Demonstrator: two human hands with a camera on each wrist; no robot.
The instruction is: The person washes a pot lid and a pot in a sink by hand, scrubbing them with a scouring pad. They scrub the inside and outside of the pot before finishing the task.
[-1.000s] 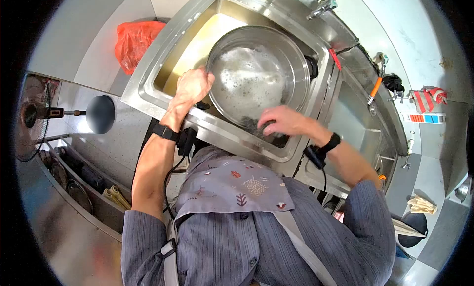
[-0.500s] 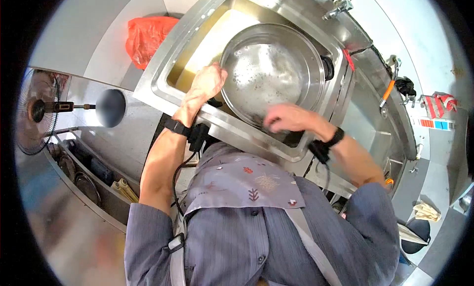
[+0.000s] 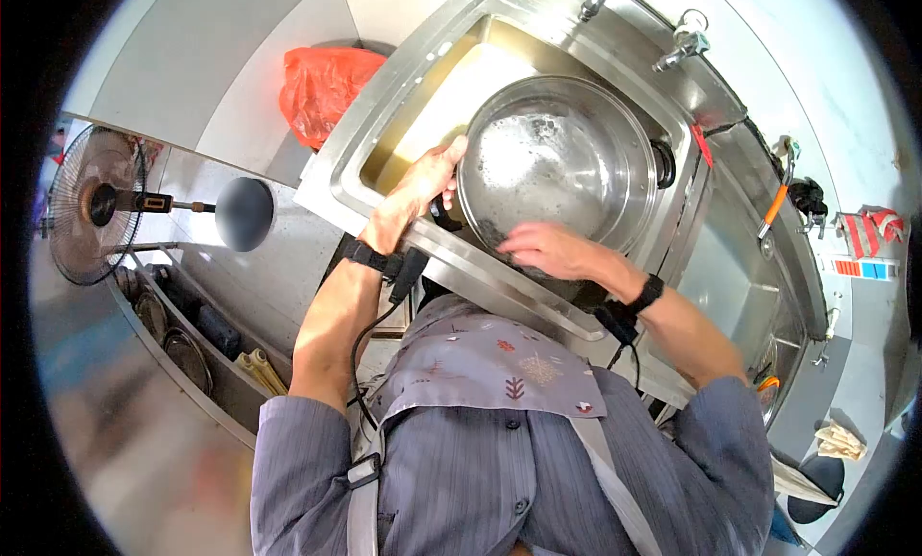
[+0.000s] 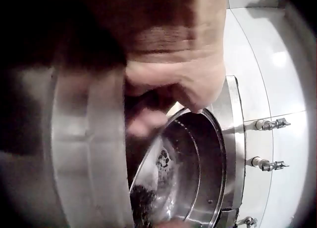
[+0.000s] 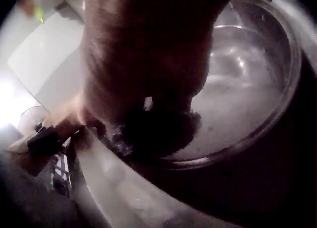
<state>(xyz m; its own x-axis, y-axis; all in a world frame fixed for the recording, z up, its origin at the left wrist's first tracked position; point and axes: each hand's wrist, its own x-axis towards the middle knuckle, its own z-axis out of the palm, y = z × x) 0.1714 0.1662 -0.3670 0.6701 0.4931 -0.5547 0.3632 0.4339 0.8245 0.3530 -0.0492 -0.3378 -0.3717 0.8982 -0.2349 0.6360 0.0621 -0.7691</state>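
A large round metal pot [image 3: 586, 186] with black side handles sits in the left basin of a steel sink [image 3: 331, 172]. My left hand [image 3: 424, 180] grips its left rim, thumb along the edge and fingers outside, near one black handle [image 3: 444, 213]. At the near side, my right hand [image 3: 555, 250] is inside the rim. Its fingers press a dark scouring pad [image 5: 168, 136] against the pot's inner wall; the hand covers part of the pad. Wet, cloudy suds [image 5: 237, 107] lie on the pot's bottom.
Taps [image 3: 682, 52] stand along the sink's back edge. A second basin [image 3: 735, 268] adjoins on the right, with an orange-handled tool [image 3: 773, 210] behind it. A red plastic bag [image 3: 327, 93] lies left of the sink. Further left stands a fan [image 3: 99, 205].
My right hand has moved left along the pot's near rim. My left thumb now stretches along the rim. Less white foam shows inside the pot. The head view has shifted.
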